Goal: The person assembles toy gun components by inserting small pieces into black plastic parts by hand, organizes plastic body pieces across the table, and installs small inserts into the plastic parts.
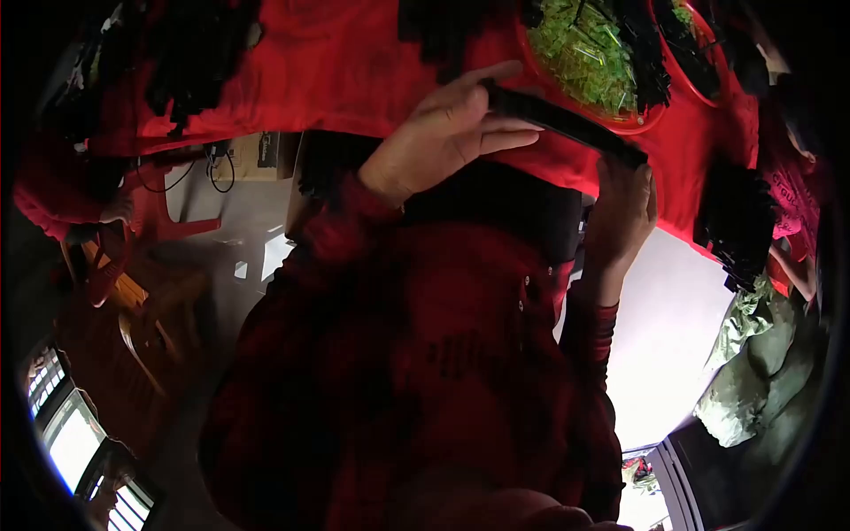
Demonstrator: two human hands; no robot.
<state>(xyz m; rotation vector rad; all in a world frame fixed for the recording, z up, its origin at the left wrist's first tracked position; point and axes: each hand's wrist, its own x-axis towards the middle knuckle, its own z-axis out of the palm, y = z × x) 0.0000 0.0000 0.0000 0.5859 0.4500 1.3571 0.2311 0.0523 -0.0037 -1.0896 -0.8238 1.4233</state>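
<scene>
A long, narrow black bar (567, 122) slants between my two hands, above the front edge of the red-covered table. Its exact kind cannot be made out. My left hand (443, 133) has the upper left end of the bar between its thumb and fingers, some of them stretched out along it. At the lower right end, my right hand (624, 208) is closed round the bar, its fingers partly hidden. Just beyond the bar sits a red basin (651, 121) holding many small green translucent pieces (584, 57), with black pieces along its right side.
Piles of black strips (199, 66) lie on the red cloth (328, 53), with another pile (735, 221) at the right edge. A second red basin (724, 66) stands farther right. People sit at both sides. Red chairs (168, 217) and pale sacks (739, 403) are on the floor.
</scene>
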